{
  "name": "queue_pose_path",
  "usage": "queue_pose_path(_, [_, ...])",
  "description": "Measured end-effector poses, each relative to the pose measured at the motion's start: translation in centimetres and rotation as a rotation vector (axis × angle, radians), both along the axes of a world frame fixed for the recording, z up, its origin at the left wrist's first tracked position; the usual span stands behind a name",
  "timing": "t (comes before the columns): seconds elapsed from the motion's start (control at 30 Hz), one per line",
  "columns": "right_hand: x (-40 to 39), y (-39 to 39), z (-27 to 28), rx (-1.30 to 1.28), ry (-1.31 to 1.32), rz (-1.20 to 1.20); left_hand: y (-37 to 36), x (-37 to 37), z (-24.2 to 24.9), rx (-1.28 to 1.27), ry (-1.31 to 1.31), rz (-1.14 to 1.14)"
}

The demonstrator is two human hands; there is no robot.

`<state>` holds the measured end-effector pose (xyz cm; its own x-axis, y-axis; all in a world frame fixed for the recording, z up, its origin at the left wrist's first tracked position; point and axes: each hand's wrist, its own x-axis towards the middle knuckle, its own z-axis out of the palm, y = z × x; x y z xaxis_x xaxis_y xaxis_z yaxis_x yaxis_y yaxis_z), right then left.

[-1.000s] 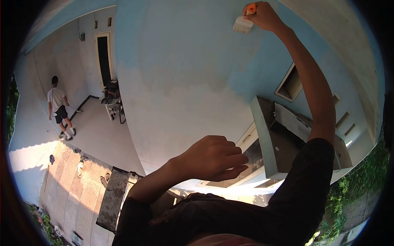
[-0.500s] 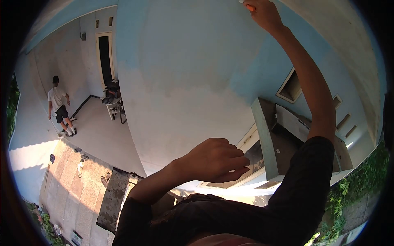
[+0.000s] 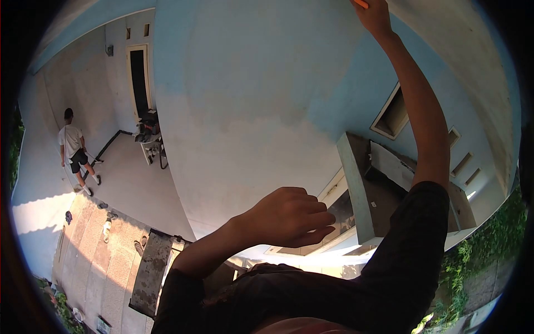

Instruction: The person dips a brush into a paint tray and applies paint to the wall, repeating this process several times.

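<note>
My right hand (image 3: 374,15) is raised at the top edge of the view, close to the upper wall. It is closed around an orange handle (image 3: 361,3); the rest of that tool lies outside the view. Before me rises a wall (image 3: 245,100), blue along the top and right, with a faded whitish-grey area in the middle and lower part. My left hand (image 3: 292,217) hangs bent in front of my chest, its fingers loosely curled. Nothing shows in it, and it appears apart from the wall.
A concrete ledge (image 3: 356,189) juts out at the right, below a small framed opening (image 3: 391,114). At the left another person (image 3: 72,146) stands on the porch near a cluttered table (image 3: 149,136). A stained slab (image 3: 150,273) stands at lower left, plants (image 3: 473,273) at right.
My right hand has shifted up and to the right with the orange handle, which is now partly cut off. My left hand keeps its curled pose. The other person has changed stance.
</note>
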<state>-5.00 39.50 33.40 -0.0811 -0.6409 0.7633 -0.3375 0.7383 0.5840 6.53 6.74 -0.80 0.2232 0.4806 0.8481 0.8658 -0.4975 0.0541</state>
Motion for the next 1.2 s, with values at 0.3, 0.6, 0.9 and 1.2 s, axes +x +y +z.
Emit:
queue_pose_path(0.3, [4.4,4.5,-2.6,-0.053,0.122,-0.036,-0.1,0.1,-0.1,0.017,-0.006,0.002])
queue_pose_path(0.6, [9.5,2.6,-3.2,-0.254,-0.331,-0.496,-0.6,0.2,0.2,0.018,0.001,-0.020])
queue_pose_path(0.9, [7.3,4.2,1.9,0.063,0.083,-0.143,-0.8,0.3,0.3,-0.023,0.001,-0.007])
queue_pose_path(1.2, [10.4,6.2,-4.5,-0.239,-0.240,-0.525,-0.7,0.1,0.5,-0.053,0.013,0.001])
